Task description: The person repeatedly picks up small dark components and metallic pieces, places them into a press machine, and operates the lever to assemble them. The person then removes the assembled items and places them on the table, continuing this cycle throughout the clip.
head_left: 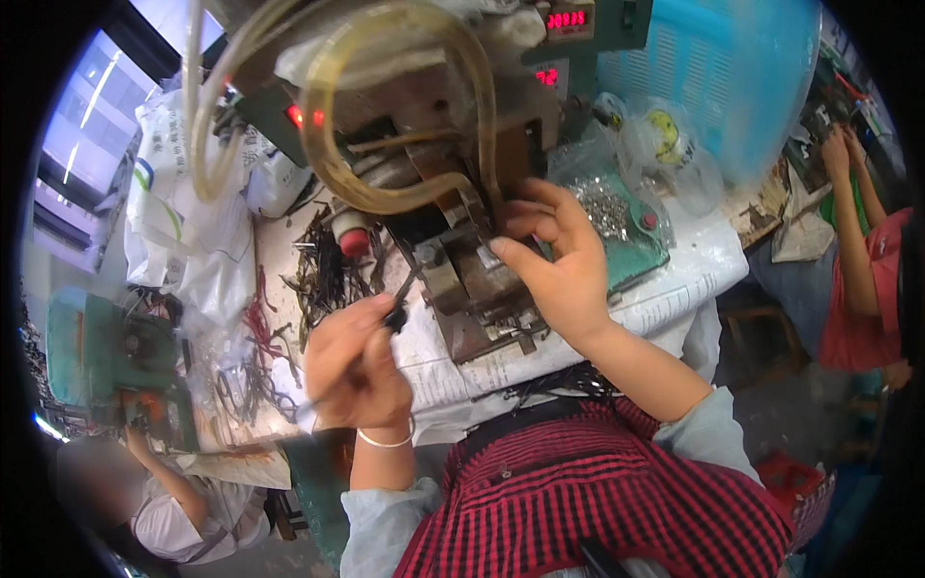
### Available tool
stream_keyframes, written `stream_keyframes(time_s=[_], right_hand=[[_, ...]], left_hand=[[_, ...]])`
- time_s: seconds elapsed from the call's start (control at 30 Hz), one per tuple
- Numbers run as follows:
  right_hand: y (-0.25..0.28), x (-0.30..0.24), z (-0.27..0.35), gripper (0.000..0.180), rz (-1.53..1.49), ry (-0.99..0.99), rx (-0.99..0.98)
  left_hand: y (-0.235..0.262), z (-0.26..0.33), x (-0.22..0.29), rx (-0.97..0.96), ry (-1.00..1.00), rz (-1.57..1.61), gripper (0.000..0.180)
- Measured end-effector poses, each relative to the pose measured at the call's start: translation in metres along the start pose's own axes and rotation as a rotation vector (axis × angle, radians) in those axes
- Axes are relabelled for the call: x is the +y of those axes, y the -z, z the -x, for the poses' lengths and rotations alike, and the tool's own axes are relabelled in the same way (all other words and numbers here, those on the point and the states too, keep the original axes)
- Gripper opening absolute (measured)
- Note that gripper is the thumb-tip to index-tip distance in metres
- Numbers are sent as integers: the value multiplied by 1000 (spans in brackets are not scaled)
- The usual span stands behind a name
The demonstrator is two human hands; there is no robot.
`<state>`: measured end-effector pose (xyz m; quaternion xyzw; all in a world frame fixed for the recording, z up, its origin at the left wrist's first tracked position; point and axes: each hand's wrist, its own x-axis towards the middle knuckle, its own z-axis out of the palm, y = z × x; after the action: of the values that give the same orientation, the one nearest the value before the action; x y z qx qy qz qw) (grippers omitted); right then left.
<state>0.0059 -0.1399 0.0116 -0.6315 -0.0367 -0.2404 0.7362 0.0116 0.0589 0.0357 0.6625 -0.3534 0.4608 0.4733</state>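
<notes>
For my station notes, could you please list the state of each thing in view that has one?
Left hand, closed on black strip
Right hand, at the machine, grip unclear
Upper display, lit red
Lower display, lit red
Yellowish tube, bent into a loop
Red button, unclear whether pressed
Dark strips, in a loose pile
Metal pieces, heaped loosely

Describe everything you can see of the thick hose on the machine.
The thick hose is a smooth, yellowish, see-through tube that looks like plastic or rubber. It curves into one large, rounded loop, standing roughly upright in front of the machine. Its lower run bends rightward, and its right side drops close to the fingers of the right hand; whether they touch it is unclear. How its ends attach cannot be made out.
</notes>
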Motion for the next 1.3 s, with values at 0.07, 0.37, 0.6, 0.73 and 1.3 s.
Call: stream_keyframes(time_s=[0.07,0.37,0.6,0.73,1.3], right_hand=[[2,-20,15,66,6,-26,-83],[100,15,-39,49,318,3,114],[149,66,9,15,675,-38,240],[140,60,21,15,1101,42,103],[123,72,3,15,706,-75,192]], left_hand=[[-10,11,2,-179,-128,-95,18],[-62,20,4,-381,-341,-163,27],[-64,27,-2,-379,-334,-152,28],[-59,28,3,-402,-228,-113,26],[153,90,-144,-765,521,-1202,9]])
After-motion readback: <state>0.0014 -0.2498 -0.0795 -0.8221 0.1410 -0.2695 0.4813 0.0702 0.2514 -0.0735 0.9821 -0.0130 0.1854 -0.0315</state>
